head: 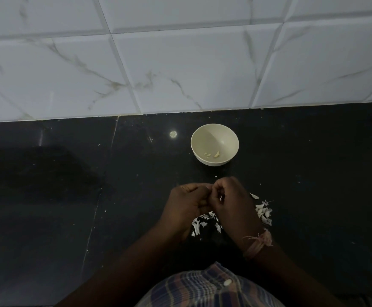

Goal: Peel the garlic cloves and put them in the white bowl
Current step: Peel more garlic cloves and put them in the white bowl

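The white bowl (214, 144) stands on the black counter with a few small peeled garlic pieces (212, 154) at its bottom. In front of it my left hand (187, 202) and my right hand (233, 202) meet, fingers curled tightly toward each other around something small that the fingers hide; I take it for a garlic clove but cannot see it. White garlic skins (263, 212) lie on the counter to the right of my right hand, and more skins (199, 224) lie under and between my wrists.
The black stone counter (70, 196) runs back to a white marble-tiled wall (180, 63). A small pale spot (173, 134) lies left of the bowl. A thread band (258, 242) circles my right wrist. My checked shirt (209, 286) fills the bottom edge.
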The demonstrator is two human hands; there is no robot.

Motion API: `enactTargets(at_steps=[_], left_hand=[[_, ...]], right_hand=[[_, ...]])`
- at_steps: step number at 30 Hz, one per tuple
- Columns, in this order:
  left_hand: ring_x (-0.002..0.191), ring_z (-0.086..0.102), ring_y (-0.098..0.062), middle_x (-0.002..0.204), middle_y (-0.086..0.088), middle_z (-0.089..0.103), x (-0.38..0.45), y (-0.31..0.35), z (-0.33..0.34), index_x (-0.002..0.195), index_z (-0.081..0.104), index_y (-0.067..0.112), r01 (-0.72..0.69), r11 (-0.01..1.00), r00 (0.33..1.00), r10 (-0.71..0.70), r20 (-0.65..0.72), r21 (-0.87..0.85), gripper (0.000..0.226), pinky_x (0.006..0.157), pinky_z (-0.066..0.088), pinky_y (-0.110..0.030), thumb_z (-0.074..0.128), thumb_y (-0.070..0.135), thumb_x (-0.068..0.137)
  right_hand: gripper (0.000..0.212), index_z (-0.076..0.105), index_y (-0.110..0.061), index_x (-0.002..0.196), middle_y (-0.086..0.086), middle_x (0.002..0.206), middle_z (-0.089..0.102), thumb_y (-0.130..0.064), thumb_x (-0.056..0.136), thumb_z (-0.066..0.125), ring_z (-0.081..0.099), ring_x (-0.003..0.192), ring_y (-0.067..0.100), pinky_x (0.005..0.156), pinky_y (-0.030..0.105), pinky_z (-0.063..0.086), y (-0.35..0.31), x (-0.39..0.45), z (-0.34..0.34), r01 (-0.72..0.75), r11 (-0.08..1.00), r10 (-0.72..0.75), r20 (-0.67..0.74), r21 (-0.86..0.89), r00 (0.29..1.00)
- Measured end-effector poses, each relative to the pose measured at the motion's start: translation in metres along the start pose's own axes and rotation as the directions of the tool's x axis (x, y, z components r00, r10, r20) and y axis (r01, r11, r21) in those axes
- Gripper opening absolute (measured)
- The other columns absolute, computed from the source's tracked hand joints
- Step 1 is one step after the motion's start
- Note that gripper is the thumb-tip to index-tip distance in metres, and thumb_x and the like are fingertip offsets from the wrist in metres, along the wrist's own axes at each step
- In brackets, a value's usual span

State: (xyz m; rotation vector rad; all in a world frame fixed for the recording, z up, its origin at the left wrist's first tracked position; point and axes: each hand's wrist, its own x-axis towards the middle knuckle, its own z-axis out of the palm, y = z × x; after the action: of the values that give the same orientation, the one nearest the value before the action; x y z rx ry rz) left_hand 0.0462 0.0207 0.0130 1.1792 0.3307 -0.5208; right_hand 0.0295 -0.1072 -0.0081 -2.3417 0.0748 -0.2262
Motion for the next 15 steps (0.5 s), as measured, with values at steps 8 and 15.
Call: enactTargets(at_steps=[8,15], left_hand=[[0.09,0.075,-0.031,0.099,-0.024,0.076,-0.0009,-0.0007,0.0006,0.103,0.075,-0.005,-0.047,0.998,0.999,0.046,0.013,0.039,0.023,0.078,0.061,-0.033,0.053,-0.002,0.098],[0.092,0.074,-0.034,0.103,-0.029,0.074,-0.0001,-0.0006,0.0002,0.109,0.071,-0.01,-0.008,0.998,0.999,0.01,0.031,-0.055,0.023,0.079,0.061,-0.035,0.058,0.006,0.099]], right_hand=[[0.012,0.059,-0.023,0.087,-0.006,0.091,0.057,-0.015,0.091,0.067,0.053,0.078,-0.005,0.067,0.006,0.039,-0.0019,0.0013,0.0,-0.108,0.989,0.106,0.027,0.101,0.994],[0.005,0.062,-0.022,0.09,-0.005,0.092,0.06,-0.018,0.093,0.065,0.057,0.081,-0.001,0.067,0.009,0.041,-0.0021,-0.0002,-0.0016,-0.155,0.978,0.153,0.03,0.142,0.988]])
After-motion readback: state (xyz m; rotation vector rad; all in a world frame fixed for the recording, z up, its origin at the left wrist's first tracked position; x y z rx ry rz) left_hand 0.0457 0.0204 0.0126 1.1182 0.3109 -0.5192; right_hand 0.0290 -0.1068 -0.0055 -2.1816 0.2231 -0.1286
